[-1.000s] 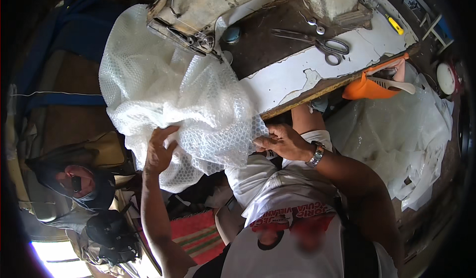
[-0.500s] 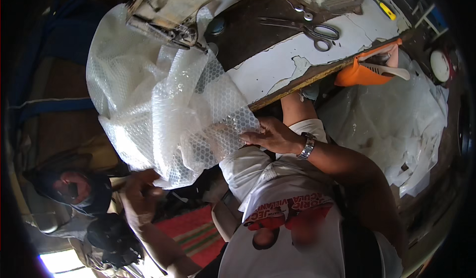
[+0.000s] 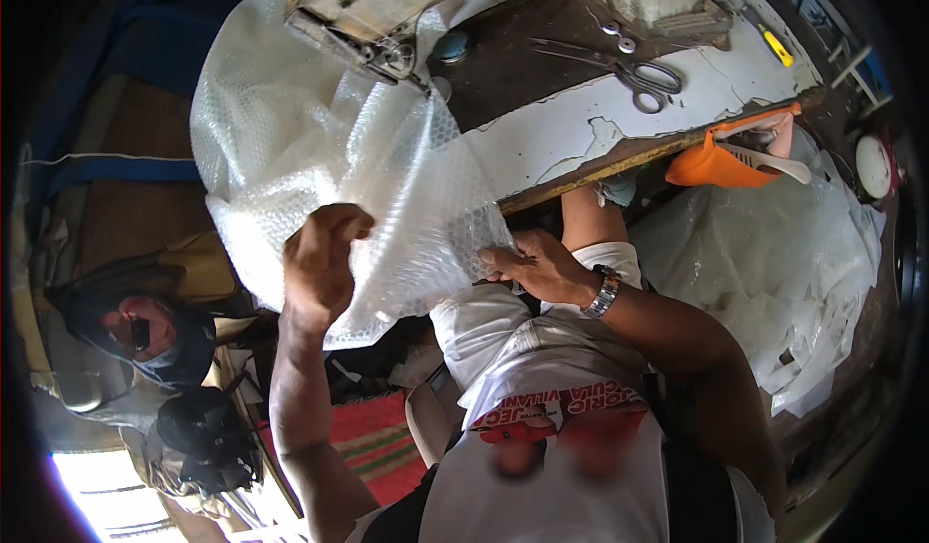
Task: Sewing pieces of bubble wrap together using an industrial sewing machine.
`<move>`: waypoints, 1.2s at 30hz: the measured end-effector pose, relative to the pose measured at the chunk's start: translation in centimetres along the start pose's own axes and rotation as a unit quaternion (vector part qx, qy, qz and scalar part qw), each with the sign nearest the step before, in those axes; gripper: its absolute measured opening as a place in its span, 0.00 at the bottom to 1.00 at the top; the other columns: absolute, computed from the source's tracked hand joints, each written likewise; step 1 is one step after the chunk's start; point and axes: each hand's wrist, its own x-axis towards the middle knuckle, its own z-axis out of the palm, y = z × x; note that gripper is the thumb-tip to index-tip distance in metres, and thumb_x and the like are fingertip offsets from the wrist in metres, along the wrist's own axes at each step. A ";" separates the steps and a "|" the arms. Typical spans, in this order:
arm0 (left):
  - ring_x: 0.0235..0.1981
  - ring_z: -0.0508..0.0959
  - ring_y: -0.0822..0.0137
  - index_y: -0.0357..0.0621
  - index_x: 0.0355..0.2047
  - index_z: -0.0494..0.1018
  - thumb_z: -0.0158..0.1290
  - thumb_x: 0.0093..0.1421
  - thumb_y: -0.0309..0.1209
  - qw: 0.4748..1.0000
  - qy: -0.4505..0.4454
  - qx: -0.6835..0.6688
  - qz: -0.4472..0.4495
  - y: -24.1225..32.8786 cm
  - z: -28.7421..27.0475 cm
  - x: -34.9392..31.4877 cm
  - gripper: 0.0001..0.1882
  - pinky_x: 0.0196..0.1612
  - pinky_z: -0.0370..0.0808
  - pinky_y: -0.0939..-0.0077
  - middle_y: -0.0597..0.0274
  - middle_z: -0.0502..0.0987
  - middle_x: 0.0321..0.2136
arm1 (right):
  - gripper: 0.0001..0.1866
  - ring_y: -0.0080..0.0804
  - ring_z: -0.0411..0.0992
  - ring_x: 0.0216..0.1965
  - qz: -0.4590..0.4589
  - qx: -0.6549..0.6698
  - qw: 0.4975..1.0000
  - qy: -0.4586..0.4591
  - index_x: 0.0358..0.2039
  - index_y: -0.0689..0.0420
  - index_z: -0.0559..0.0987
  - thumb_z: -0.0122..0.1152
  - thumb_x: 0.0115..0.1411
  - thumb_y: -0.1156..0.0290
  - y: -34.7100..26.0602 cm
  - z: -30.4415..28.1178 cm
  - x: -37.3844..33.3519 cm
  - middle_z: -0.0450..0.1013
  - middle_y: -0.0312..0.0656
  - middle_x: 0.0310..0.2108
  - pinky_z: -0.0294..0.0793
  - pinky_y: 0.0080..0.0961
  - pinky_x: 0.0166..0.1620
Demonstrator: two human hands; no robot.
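Observation:
A large sheet of clear bubble wrap [image 3: 256,146] hangs in folds over the table's left end, partly under the sewing machine head [image 3: 377,6]. My right hand [image 3: 542,264], with a metal watch [image 3: 603,291] on its wrist, pinches the sheet's lower right edge between thumb and fingers above my lap. My left hand [image 3: 322,257] is raised in front of the sheet's lower middle with its fingers curled in. Whether those fingers grip any of the film is hidden.
Dark-handled scissors [image 3: 624,74], small metal bobbins [image 3: 619,38] and a yellow cutter [image 3: 777,47] lie on the worn tabletop [image 3: 571,107]. An orange pouch [image 3: 721,164] hangs off its front edge. More clear plastic [image 3: 764,262] is heaped at right; dark caps [image 3: 208,437] sit at lower left.
My left hand has risen from the sheet's bottom corner to its middle, fingers now curled. The bubble wrap's lower part has shifted and refolded. My right hand keeps its pinch.

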 end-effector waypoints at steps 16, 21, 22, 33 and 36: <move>0.55 0.79 0.48 0.28 0.59 0.72 0.55 0.70 0.28 0.964 -0.114 0.239 0.010 -2.5 -0.8 -4.1 0.21 0.60 0.79 0.56 0.42 0.75 0.60 | 0.18 0.32 0.81 0.39 -0.110 0.034 0.993 -0.020 0.52 0.59 0.78 0.58 0.71 0.59 2.2 1.9 2.7 0.81 0.43 0.42 0.81 0.30 0.43; 0.46 0.81 0.53 0.34 0.59 0.74 0.57 0.70 0.29 0.995 -0.049 -0.001 0.084 1.1 2.6 1.4 0.20 0.48 0.83 0.71 0.42 0.80 0.49 | 0.13 0.30 0.81 0.30 -0.080 -0.084 0.993 -0.036 0.35 0.61 0.86 0.59 0.64 0.65 0.7 2.3 2.1 0.84 0.44 0.29 0.79 0.31 0.37; 0.47 0.82 0.52 0.37 0.61 0.73 0.57 0.71 0.31 0.996 -0.048 0.013 0.076 1.0 2.8 1.5 0.21 0.47 0.83 0.73 0.41 0.79 0.51 | 0.13 0.31 0.82 0.32 -0.125 -0.081 0.988 -0.023 0.36 0.61 0.86 0.59 0.64 0.65 1.3 1.9 1.7 0.84 0.44 0.29 0.80 0.31 0.38; 0.48 0.80 0.43 0.35 0.48 0.79 0.63 0.51 0.19 0.995 0.009 0.100 -0.017 0.2 0.6 -0.8 0.21 0.55 0.77 0.57 0.46 0.79 0.48 | 0.33 0.22 0.76 0.38 0.097 0.075 0.992 0.043 0.53 0.59 0.79 0.51 0.72 0.38 -2.9 -0.2 1.0 0.77 0.38 0.42 0.82 0.21 0.36; 0.52 0.81 0.44 0.36 0.47 0.77 0.57 0.47 0.13 0.988 -0.018 0.133 0.071 3.2 2.0 0.2 0.24 0.54 0.81 0.58 0.48 0.79 0.54 | 0.29 0.21 0.77 0.37 0.089 0.064 0.993 0.047 0.52 0.60 0.79 0.56 0.72 0.43 -4.5 1.5 0.0 0.78 0.38 0.42 0.82 0.20 0.36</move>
